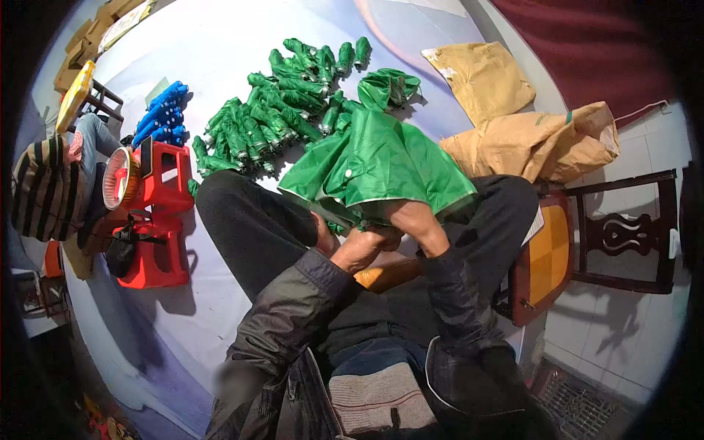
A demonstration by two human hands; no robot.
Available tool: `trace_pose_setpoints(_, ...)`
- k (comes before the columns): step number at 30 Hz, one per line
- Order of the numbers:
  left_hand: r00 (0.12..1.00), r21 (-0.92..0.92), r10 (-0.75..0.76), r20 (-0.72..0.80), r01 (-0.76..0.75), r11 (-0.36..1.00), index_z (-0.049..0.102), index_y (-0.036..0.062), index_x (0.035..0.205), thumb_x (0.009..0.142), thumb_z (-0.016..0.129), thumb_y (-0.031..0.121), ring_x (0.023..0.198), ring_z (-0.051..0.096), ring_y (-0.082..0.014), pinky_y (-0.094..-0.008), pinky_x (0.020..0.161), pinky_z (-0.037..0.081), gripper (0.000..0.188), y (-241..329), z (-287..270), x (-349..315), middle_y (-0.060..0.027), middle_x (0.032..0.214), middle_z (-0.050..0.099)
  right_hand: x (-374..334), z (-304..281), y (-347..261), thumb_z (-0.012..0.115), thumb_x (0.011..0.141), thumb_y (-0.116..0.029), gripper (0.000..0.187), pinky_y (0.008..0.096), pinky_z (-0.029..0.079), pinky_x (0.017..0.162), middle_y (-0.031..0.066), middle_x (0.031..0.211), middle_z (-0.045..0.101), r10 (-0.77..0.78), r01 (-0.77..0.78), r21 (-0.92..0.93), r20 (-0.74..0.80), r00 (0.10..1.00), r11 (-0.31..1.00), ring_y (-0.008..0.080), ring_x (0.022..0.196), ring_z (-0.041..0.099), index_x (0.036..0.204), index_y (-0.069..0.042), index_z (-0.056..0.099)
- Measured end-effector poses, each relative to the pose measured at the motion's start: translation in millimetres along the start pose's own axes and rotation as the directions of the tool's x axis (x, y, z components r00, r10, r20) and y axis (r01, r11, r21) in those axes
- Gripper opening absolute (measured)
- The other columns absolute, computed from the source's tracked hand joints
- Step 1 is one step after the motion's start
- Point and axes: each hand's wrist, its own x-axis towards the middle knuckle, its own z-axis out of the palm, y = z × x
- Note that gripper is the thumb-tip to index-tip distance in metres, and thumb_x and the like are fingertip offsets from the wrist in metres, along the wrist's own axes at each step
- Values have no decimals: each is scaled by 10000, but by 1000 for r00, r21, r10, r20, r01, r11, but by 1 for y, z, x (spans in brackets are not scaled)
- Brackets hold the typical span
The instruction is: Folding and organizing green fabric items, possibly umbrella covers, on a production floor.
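Observation:
A green folding umbrella [392, 158] is held between my knees, its canopy loose and partly spread with the hem toward me. My left hand [358, 249] is closed at the lower end of the umbrella, just under the hem; the shaft and handle are hidden. From the right, my right hand [411, 218] reaches in at the hem, close against the left. Its fingers are out of sight beneath the cloth. Beyond my knees lies a heap of folded green umbrellas [282, 110]. One of them, with looser cloth [389, 86], lies just behind the canopy.
Blue folded umbrellas [163, 117] lie at the left, near red plastic stools [165, 253] bearing a round basket [117, 178]. Another person in striped clothing [48, 189] sits at the far left. Tan sacks [528, 147] and a wooden chair [623, 231] are on the right.

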Motion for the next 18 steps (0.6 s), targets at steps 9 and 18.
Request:
trace_pose_setpoints(9, 989, 89, -145, 13, 144, 986, 549, 95, 864, 921, 654, 141, 670, 396, -88, -253, 611, 317, 128, 34, 39, -13, 48, 754, 446, 23, -26, -7, 501, 979, -93, 280, 304, 461, 944, 84, 1224, 611, 544, -503, 743, 224, 809, 442, 152, 1089, 564, 1221, 18, 588)
trace_pose_setpoints(18, 976, -52, -192, -100, 187, 981, 559, 96, 681, 917, 674, 148, 591, 322, -60, -265, 550, 238, 268, 22, 29, -3, 69, 638, 381, 42, -15, -15, 497, 1012, -234, 355, 349, 473, 945, 84, 1260, 579, 557, -339, 797, 4, 831, 500, 196, 1084, 569, 1296, -23, 521)
